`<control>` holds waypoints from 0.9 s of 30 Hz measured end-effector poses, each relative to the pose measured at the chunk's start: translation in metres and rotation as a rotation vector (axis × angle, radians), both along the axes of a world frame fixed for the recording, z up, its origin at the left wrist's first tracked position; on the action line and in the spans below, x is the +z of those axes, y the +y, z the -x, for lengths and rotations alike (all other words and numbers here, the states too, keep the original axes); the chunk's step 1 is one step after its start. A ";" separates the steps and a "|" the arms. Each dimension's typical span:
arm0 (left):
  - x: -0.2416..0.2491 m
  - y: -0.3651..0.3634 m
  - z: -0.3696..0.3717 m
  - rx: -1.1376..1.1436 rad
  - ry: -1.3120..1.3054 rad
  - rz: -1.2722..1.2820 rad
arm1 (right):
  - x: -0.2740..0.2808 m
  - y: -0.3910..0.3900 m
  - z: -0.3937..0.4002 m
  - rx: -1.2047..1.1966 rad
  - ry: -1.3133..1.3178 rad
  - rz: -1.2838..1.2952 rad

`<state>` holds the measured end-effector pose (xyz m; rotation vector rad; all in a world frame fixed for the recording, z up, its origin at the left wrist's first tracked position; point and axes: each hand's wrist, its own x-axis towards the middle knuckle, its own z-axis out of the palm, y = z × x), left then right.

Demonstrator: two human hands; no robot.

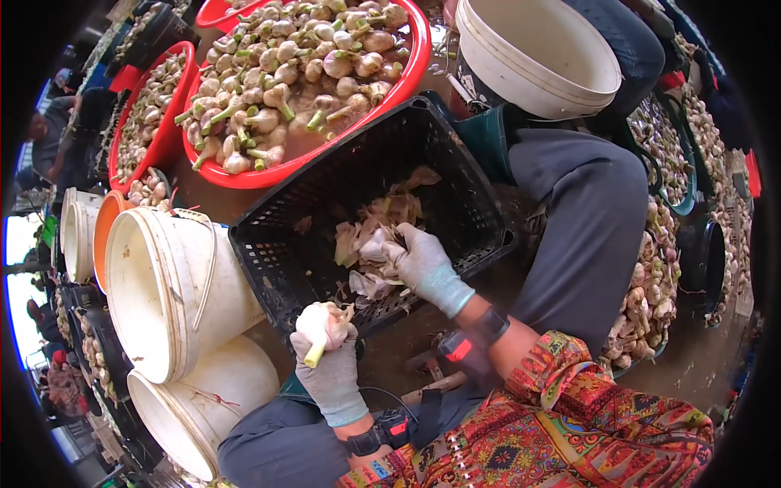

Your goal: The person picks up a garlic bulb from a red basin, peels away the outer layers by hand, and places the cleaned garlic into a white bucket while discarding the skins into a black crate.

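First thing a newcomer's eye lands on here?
Probably the big red tub at the top, heaped with garlic bulbs. Then the vivid patterned shirt along the bottom. Near centre, the gloved left hand holds a pale bulb beside a black crate; the gloved right hand is at papery skins inside.

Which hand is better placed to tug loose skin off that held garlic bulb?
Probably the right hand: it is close by, over the black crate, though I can't tell whether it grips the peel there. The left hand is occupied, holding the garlic bulb.
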<state>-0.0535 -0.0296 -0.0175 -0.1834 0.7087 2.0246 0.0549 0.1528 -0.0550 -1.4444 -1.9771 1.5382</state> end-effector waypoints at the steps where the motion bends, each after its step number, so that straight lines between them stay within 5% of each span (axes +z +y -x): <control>1: 0.001 -0.001 0.001 0.001 0.001 -0.037 | -0.001 0.007 0.000 0.142 -0.193 -0.115; 4: -0.001 -0.004 0.004 -0.003 0.113 -0.068 | 0.039 -0.002 -0.007 0.263 -0.313 -0.399; 6: 0.006 0.000 -0.002 0.003 0.212 -0.054 | 0.039 -0.017 -0.007 0.279 0.159 -0.177; 8: 0.025 0.010 -0.015 0.018 0.475 0.165 | 0.055 -0.031 -0.002 0.433 0.308 -0.101; 11: 0.016 0.010 -0.023 0.033 0.620 0.351 | 0.078 -0.041 0.002 0.476 0.104 -0.174; 15: 0.007 0.009 -0.023 0.005 0.625 0.307 | 0.063 -0.047 0.001 0.344 0.157 -0.295; 22: 0.005 0.009 -0.016 0.003 0.074 -0.084 | 0.002 -0.006 0.010 0.145 -0.245 -0.347; 24: 0.011 0.009 -0.012 0.210 -0.760 -0.414 | 0.008 -0.006 0.003 0.142 -0.349 -0.428; 25: 0.016 0.011 -0.012 0.205 -0.756 -0.427 | 0.017 -0.011 0.000 0.164 -0.231 -0.435; 27: 0.023 0.015 -0.017 0.043 0.217 0.000 | 0.045 -0.021 -0.006 0.251 0.118 -0.226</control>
